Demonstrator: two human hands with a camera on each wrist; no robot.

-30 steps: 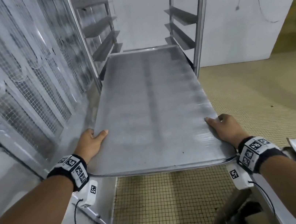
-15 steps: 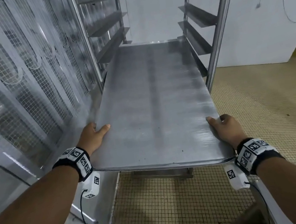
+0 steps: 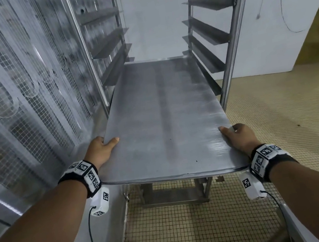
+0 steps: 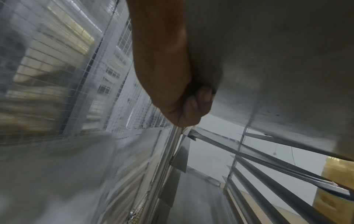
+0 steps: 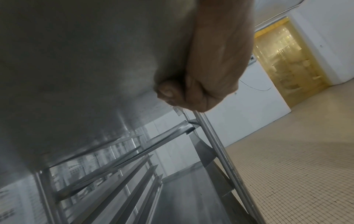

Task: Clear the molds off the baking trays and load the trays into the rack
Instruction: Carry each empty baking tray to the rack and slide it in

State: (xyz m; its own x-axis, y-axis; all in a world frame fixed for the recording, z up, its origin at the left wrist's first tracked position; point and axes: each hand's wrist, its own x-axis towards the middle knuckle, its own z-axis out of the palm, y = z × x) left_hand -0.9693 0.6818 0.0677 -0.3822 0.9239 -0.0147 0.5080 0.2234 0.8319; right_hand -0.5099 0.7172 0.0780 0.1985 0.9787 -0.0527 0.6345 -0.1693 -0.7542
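A long bare metal baking tray (image 3: 164, 120) lies level in front of me, its far half between the uprights of the steel rack (image 3: 231, 37). My left hand (image 3: 102, 150) grips the tray's near left edge, thumb on top. My right hand (image 3: 237, 136) grips the near right edge the same way. From below, the left hand (image 4: 184, 109) and right hand (image 5: 191, 94) curl their fingers under the tray's underside (image 4: 277, 60), (image 5: 76, 60). Angled runners (image 3: 205, 31) line both sides of the rack. No molds are in view.
A wire-mesh partition (image 3: 15, 90) runs close along the left. Another tray (image 5: 191, 197) sits low in the rack. Yellow tiled floor (image 3: 287, 112) lies to the right, with a white wall (image 3: 264, 22) behind and a yellow strip-curtain doorway (image 5: 283, 60).
The tray has slid further forward into the rack between the uprights, and I have moved closer. Both hands keep the same hold on its near edges.
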